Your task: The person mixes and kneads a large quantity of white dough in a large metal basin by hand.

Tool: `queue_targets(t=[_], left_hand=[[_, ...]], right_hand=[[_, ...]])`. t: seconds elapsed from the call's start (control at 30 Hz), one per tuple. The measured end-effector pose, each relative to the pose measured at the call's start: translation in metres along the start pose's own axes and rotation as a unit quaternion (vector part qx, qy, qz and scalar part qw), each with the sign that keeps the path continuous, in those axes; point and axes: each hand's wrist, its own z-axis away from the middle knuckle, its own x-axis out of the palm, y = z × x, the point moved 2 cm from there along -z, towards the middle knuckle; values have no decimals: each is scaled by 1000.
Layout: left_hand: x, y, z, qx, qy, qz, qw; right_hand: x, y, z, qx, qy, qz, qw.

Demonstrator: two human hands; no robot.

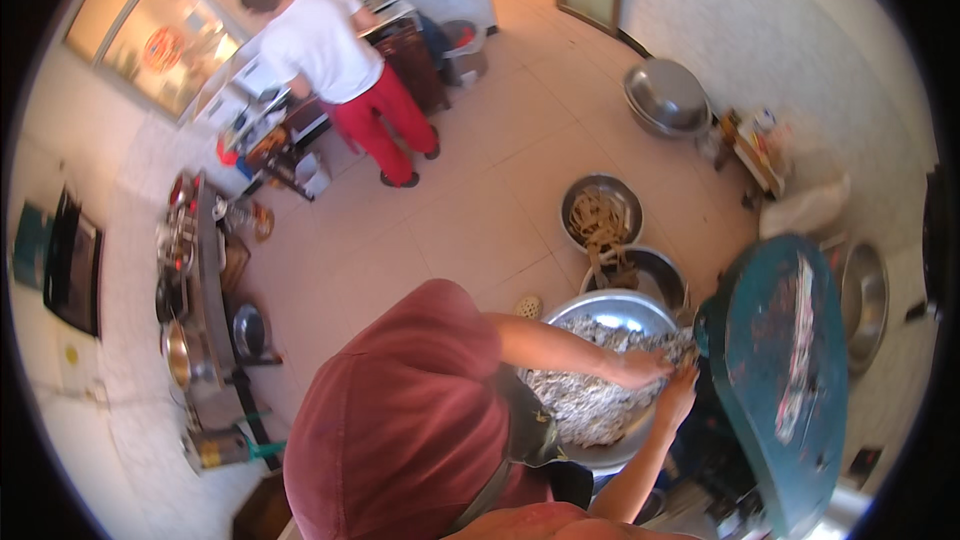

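Note:
A wide metal basin [600, 457] holds a heap of grey-white, crumbly mixture [585, 402]. My left hand [640, 368] reaches over the heap from the left, fingers curled at the clump by the basin's right side. Coming up from below, my right hand [678, 395] meets it there, its fingers bent around the same crumbly stuff. Both hands are close together beside a large machine with a dark green cover [775, 370]. The fingertips are small and partly sunk in the mixture or hidden by it.
Behind the basin stand a dark metal basin [665, 275] and a bowl of tan strips [600, 220]. Grey basins [668, 100] lean near the right wall. A person in a white shirt [335, 50] stands at a far counter. Shelves with pots [185, 355] line the left wall.

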Motion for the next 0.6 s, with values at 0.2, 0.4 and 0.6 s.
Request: queue_targets(t=[0.2, 0.4, 0.6], left_hand=[[9, -4, -39, 89, 161, -177, 967], [9, -41, 16, 217, 221, -126, 942], [44, -158, 81, -142, 222, -108, 958]], right_hand=[[-3, 24, 23, -81, 29, -38, 996], [9, -14, 5, -59, -20, 20, 998], [13, 12, 8, -144, 85, -46, 985]])
